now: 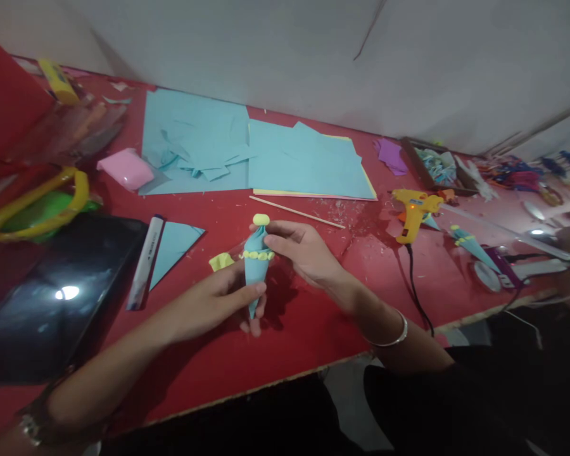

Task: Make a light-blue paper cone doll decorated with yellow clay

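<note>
A light-blue paper ice cream cone (255, 271) is held point down in front of me. It has a ring of small yellow pieces round its rim, a twisted blue top and a yellow ball at the tip. My left hand (223, 294) wraps its lower part, thumb across the front. With thumb and fingers, my right hand (308, 250) grips the twisted top from the right; some of those fingertips are hidden behind it. A crumpled yellow scrap (221, 261) lies just behind my left hand.
Blue sheets (308, 158) and cut scraps lie at the back, with a thin stick (297, 211) before them. On the left are a marker (145, 263), a blue paper piece (175, 250) and a black case (52, 304). A corded yellow glue gun (413, 212) and another cone (477, 247) lie right.
</note>
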